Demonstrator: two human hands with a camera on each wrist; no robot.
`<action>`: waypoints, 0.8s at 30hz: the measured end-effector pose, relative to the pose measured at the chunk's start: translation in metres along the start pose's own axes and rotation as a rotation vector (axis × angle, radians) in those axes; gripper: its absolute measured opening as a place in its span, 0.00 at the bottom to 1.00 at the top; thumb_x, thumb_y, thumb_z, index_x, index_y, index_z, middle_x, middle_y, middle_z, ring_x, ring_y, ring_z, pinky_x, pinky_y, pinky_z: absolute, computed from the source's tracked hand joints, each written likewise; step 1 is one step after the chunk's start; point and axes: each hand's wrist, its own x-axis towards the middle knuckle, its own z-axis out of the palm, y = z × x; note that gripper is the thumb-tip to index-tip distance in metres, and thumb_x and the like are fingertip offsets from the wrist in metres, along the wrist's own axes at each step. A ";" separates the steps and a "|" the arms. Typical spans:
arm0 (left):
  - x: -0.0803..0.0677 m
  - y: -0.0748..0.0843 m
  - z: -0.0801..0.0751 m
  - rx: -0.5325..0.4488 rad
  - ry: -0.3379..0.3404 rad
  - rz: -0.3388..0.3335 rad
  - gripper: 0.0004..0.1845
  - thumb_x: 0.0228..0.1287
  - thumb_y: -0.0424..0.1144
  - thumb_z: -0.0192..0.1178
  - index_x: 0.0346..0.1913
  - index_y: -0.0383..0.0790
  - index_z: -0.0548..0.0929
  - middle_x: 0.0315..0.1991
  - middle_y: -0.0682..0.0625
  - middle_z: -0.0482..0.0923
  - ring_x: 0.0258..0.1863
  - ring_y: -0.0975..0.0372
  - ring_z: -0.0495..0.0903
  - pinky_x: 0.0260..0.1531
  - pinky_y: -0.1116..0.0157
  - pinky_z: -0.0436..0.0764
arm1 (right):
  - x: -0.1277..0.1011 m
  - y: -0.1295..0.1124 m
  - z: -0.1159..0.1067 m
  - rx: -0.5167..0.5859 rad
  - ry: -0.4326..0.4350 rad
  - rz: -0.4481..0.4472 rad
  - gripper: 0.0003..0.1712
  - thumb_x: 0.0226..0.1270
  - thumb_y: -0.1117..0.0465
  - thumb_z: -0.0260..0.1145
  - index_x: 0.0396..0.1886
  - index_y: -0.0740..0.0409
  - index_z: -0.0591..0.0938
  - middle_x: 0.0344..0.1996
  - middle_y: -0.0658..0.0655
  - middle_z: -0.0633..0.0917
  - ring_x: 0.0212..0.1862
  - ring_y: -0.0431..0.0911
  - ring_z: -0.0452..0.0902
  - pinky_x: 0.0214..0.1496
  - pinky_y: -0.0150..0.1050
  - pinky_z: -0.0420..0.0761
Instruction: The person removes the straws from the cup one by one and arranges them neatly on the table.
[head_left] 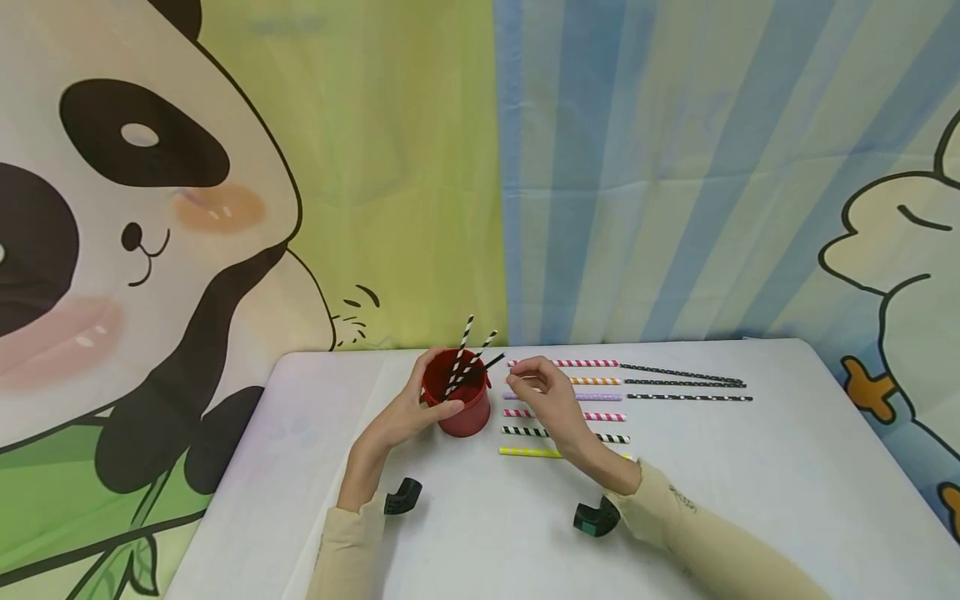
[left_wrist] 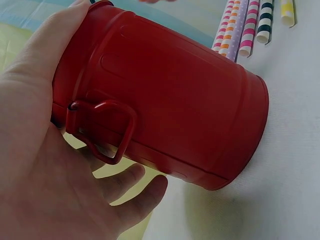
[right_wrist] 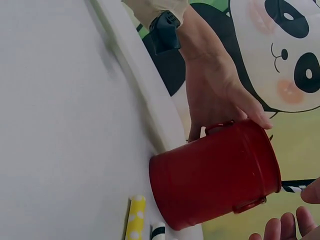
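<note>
My left hand [head_left: 408, 408] holds a small red metal bucket [head_left: 467, 419] by its upper part, with the thumb at the rim. In the left wrist view a wire handle [left_wrist: 127, 132] stands out from the bucket's side near the palm. Two black-and-white striped paper straws [head_left: 463, 342] and a black one [head_left: 495, 361] lean in the bucket and stick out above the rim. Just right of the rim is my right hand [head_left: 551, 400], its fingers loosely bent. The right wrist view shows a gap between its thumb and fingers [right_wrist: 287, 225], with nothing held there.
Right of the bucket lie straws in a column: red-striped [head_left: 585, 363], orange-striped [head_left: 596, 381], lilac [head_left: 603, 397], pink-striped [head_left: 606, 416], black-striped [head_left: 611, 437] and yellow [head_left: 528, 452]. Three black dotted straws [head_left: 690, 397] lie farther right. A printed curtain [head_left: 420, 208] hangs behind the white table [head_left: 480, 533].
</note>
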 end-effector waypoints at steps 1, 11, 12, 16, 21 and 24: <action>0.000 0.000 0.000 0.000 0.001 -0.003 0.46 0.62 0.48 0.70 0.75 0.68 0.51 0.73 0.56 0.60 0.75 0.54 0.58 0.71 0.42 0.62 | 0.001 0.000 0.003 -0.004 -0.001 -0.004 0.15 0.70 0.58 0.68 0.50 0.61 0.80 0.50 0.62 0.82 0.49 0.46 0.82 0.50 0.37 0.82; -0.002 0.005 -0.001 -0.016 -0.009 -0.001 0.48 0.63 0.47 0.69 0.78 0.60 0.49 0.74 0.54 0.59 0.75 0.52 0.59 0.71 0.40 0.61 | 0.012 0.004 0.028 -0.018 0.012 -0.044 0.15 0.69 0.58 0.69 0.49 0.62 0.80 0.48 0.61 0.83 0.48 0.48 0.82 0.44 0.33 0.82; -0.002 0.005 -0.001 -0.016 -0.011 -0.003 0.49 0.63 0.47 0.69 0.78 0.58 0.49 0.74 0.54 0.59 0.75 0.52 0.59 0.71 0.40 0.61 | 0.013 0.004 0.029 -0.018 0.019 -0.045 0.14 0.69 0.59 0.69 0.48 0.62 0.80 0.48 0.61 0.83 0.49 0.50 0.82 0.43 0.32 0.82; -0.002 0.004 -0.001 -0.025 -0.016 -0.010 0.49 0.63 0.47 0.69 0.79 0.58 0.48 0.74 0.54 0.58 0.75 0.52 0.58 0.71 0.40 0.61 | 0.015 0.004 0.035 -0.018 0.030 -0.040 0.13 0.68 0.60 0.69 0.47 0.62 0.79 0.49 0.61 0.83 0.52 0.55 0.82 0.46 0.29 0.82; -0.001 0.002 -0.001 -0.028 -0.014 -0.008 0.49 0.63 0.47 0.70 0.78 0.60 0.48 0.74 0.53 0.58 0.75 0.52 0.58 0.71 0.41 0.62 | 0.018 0.005 0.038 -0.002 0.027 -0.034 0.12 0.69 0.63 0.69 0.46 0.64 0.79 0.50 0.63 0.82 0.53 0.59 0.81 0.39 0.27 0.80; 0.000 0.001 -0.001 -0.023 -0.014 -0.008 0.49 0.63 0.48 0.69 0.78 0.61 0.48 0.74 0.54 0.58 0.75 0.52 0.58 0.71 0.41 0.63 | 0.019 0.004 0.039 0.002 0.022 -0.038 0.12 0.69 0.65 0.68 0.47 0.67 0.79 0.49 0.66 0.82 0.53 0.61 0.80 0.31 0.27 0.76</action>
